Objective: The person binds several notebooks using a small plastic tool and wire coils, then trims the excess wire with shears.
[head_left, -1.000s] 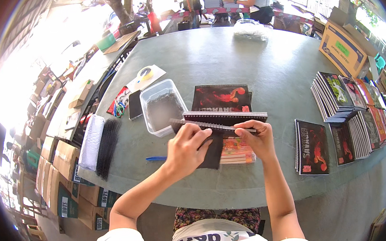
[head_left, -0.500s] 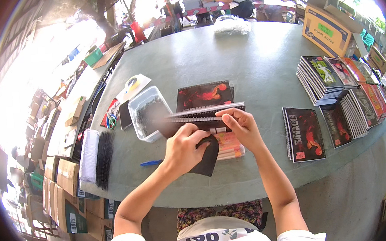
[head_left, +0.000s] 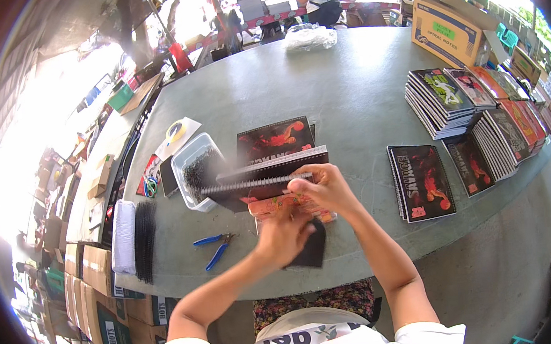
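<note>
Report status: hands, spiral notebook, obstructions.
Right hand grips black spiral notebook by right end. Left hand blurred, nearer the body, hold unclear. Blue-handled pliers lie left, apparently not in the way.

The right hand [head_left: 326, 187] pinches, the left hand [head_left: 283, 238] blurred below.

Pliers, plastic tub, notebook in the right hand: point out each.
Pliers [head_left: 217, 254], head view, on the lower blue handle.
Plastic tub [head_left: 196, 202], head view, on the near wall.
Notebook [head_left: 258, 183], head view, on its spiral binding.
</note>
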`<move>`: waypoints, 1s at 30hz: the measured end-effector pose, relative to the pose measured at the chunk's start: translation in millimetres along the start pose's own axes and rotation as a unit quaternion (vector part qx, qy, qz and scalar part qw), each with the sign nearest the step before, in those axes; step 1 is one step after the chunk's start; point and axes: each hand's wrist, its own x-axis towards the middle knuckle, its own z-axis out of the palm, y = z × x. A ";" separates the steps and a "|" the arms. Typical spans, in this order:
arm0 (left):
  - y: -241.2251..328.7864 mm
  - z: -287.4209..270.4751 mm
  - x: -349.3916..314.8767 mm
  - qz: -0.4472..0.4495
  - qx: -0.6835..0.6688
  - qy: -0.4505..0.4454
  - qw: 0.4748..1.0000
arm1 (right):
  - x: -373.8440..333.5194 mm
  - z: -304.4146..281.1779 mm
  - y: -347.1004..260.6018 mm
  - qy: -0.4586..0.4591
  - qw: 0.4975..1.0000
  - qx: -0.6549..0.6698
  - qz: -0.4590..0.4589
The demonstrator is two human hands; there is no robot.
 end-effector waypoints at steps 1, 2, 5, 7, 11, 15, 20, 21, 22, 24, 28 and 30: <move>-0.4 15.0 -14.6 0.066 0.020 0.034 0.997 | 0.6 5.7 -1.7 0.003 1.000 0.003 -0.003; -5.2 21.8 -24.5 0.015 -0.045 -0.008 0.999 | 1.3 11.9 -1.8 0.018 1.000 0.007 -0.024; -3.7 -17.2 -1.0 0.025 0.032 0.171 0.984 | 0.7 5.1 9.7 0.010 0.995 0.067 -0.069; -3.8 -42.9 22.4 0.033 0.109 0.242 0.964 | -1.0 -8.2 16.1 -0.053 0.972 0.183 -0.141; -22.8 -56.1 31.0 -0.021 0.035 0.088 0.995 | -9.3 -9.1 16.8 -0.028 0.984 0.166 -0.064; -9.2 -47.8 48.9 0.012 0.004 0.146 0.989 | -8.1 -6.5 31.4 0.023 0.995 0.089 -0.048; 0.8 -24.3 64.8 0.076 -0.062 0.123 0.988 | -9.9 -8.3 33.8 0.059 0.996 -0.034 -0.051; -0.6 -22.4 64.8 0.072 -0.061 0.125 0.988 | -11.2 -6.8 36.5 0.085 0.993 -0.055 -0.067; -2.2 -21.6 64.3 0.073 -0.090 0.124 0.986 | -13.1 -5.8 38.1 0.080 0.993 -0.056 -0.067; -5.4 -25.9 63.7 0.040 -0.122 0.095 0.987 | -15.6 -1.9 37.7 0.105 0.987 -0.081 -0.091; -1.9 -22.6 74.5 0.053 -0.114 0.138 0.982 | -15.5 1.2 41.8 0.137 0.967 -0.192 -0.093; 3.6 -27.6 67.5 0.095 -0.096 0.190 0.972 | -15.3 -10.8 37.2 0.126 0.979 -0.148 -0.070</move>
